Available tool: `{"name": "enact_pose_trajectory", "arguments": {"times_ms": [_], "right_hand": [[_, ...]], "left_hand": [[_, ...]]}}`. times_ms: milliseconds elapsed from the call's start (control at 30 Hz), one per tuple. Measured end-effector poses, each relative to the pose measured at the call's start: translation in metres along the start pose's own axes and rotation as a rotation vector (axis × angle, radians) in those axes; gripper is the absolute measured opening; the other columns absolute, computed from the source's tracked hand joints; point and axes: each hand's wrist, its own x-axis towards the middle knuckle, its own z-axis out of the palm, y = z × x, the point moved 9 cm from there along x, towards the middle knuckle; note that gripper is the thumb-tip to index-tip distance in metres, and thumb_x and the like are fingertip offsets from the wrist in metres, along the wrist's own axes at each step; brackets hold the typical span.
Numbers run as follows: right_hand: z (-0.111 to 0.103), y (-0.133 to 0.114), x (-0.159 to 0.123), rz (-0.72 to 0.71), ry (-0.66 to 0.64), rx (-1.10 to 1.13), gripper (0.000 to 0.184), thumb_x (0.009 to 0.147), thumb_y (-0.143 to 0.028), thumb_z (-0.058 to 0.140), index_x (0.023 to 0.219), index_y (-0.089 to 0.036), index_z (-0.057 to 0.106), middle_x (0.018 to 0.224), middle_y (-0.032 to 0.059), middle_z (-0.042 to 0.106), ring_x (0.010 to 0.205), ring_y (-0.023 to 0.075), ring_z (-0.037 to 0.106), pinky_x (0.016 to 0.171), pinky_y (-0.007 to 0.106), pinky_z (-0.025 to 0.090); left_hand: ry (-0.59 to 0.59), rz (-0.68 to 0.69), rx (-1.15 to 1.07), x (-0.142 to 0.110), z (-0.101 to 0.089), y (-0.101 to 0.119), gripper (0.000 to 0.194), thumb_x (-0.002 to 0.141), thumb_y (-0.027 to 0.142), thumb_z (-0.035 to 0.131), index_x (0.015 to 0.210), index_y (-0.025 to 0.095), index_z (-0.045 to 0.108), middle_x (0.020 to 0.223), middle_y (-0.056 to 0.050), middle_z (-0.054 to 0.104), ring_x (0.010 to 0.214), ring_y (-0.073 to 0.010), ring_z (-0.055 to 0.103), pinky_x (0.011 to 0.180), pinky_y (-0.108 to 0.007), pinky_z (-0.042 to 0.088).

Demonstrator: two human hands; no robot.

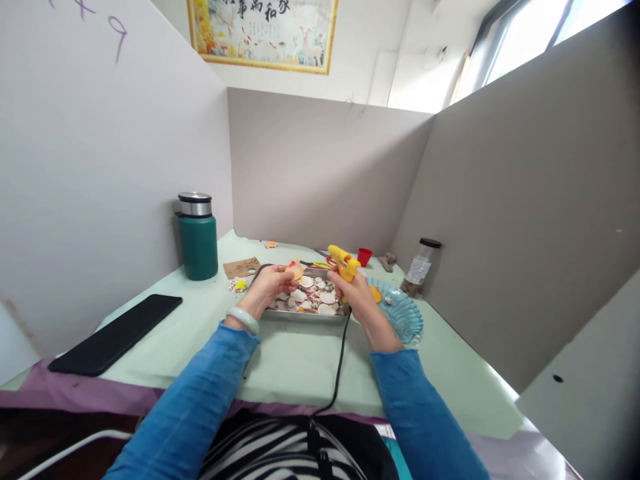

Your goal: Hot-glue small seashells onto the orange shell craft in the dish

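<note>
Between thumb and fingers, my left hand (273, 285) pinches an orange scallop shell (295, 269), held up over the near left part of a metal tray. My right hand (356, 293) is wrapped round a yellow hot glue gun (343, 261), its nozzle end tilted up and to the left. A black cord (342, 360) runs from the gun down over the table edge. Under and between both hands lies the metal tray (305, 318), filled with many white and brownish seashells (327, 309). Beside my right hand stands a blue scalloped glass plate (407, 317) with an orange shell piece (375, 293) on it.
A green thermos (197, 243) and a black flat pad (117, 335) are on the left. Behind the tray are a piece of cardboard (240, 268), yellow-handled pliers (317, 265) and a red cup (365, 257). A black-lidded jar (421, 267) leans near the right partition (520, 200).
</note>
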Motion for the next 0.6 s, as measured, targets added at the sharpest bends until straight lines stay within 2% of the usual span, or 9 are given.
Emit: {"name": "enact_pose_trajectory", "arguments": {"times_ms": [133, 233, 400, 600], "right_hand": [[0.013, 0.008, -0.002, 0.084, -0.130, 0.014, 0.035, 0.075, -0.056, 0.066, 0.075, -0.021, 0.060, 0.051, -0.0039, 0.048, 0.044, 0.0109, 0.043, 0.045, 0.025, 0.037], [0.020, 0.010, -0.003, 0.100, -0.180, -0.033, 0.041, 0.077, -0.059, 0.063, 0.061, -0.021, 0.057, 0.049, -0.0016, 0.052, 0.044, 0.0105, 0.045, 0.045, 0.025, 0.038], [0.014, 0.016, -0.001, 0.115, -0.112, -0.065, 0.042, 0.077, -0.057, 0.065, 0.060, -0.020, 0.057, 0.050, -0.0008, 0.056, 0.041, 0.0096, 0.046, 0.043, 0.024, 0.038], [0.006, 0.025, 0.003, 0.156, -0.067, 0.026, 0.042, 0.075, -0.059, 0.067, 0.065, -0.020, 0.055, 0.055, -0.0013, 0.058, 0.039, 0.0086, 0.043, 0.040, 0.024, 0.038]], "left_hand": [[-0.021, 0.006, 0.011, -0.002, 0.003, 0.000, 0.017, 0.071, 0.011, 0.073, 0.084, 0.009, 0.063, 0.072, -0.007, 0.068, 0.058, -0.0131, 0.066, 0.052, -0.021, 0.054], [-0.031, 0.004, 0.010, -0.004, 0.006, 0.001, 0.017, 0.070, 0.011, 0.074, 0.083, 0.009, 0.064, 0.072, -0.007, 0.068, 0.058, -0.0127, 0.065, 0.053, -0.021, 0.054], [-0.037, -0.010, 0.013, -0.006, 0.008, 0.002, 0.018, 0.069, 0.012, 0.076, 0.083, 0.007, 0.066, 0.071, -0.008, 0.068, 0.057, -0.0131, 0.065, 0.054, -0.022, 0.054], [-0.062, 0.010, 0.002, -0.006, 0.010, 0.002, 0.018, 0.069, 0.014, 0.076, 0.084, 0.006, 0.069, 0.072, -0.008, 0.068, 0.057, -0.0120, 0.065, 0.054, -0.021, 0.053]]}}
